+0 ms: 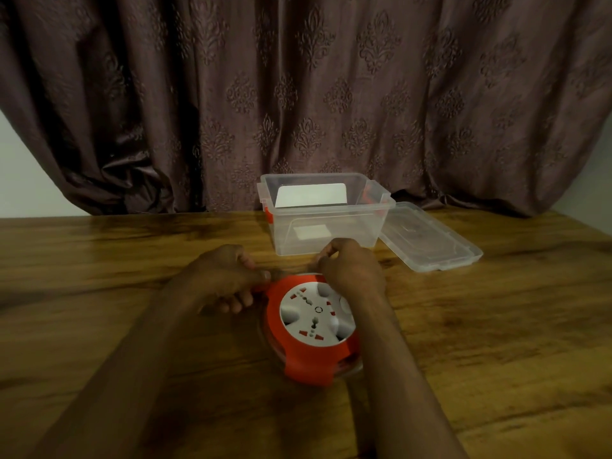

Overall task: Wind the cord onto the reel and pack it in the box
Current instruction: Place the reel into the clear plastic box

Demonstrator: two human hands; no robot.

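Red reel, both hands on it, no legible writing

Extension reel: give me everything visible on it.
The extension reel lies flat on the wooden table, socket face up, in front of the clear plastic box. Red plastic housing surrounds a white round hub with several socket outlets and red shutters. A clear lower rim shows underneath. The left hand grips its left edge; the right hand is curled at its far edge, what it pinches is unclear. No loose cord is plainly visible.
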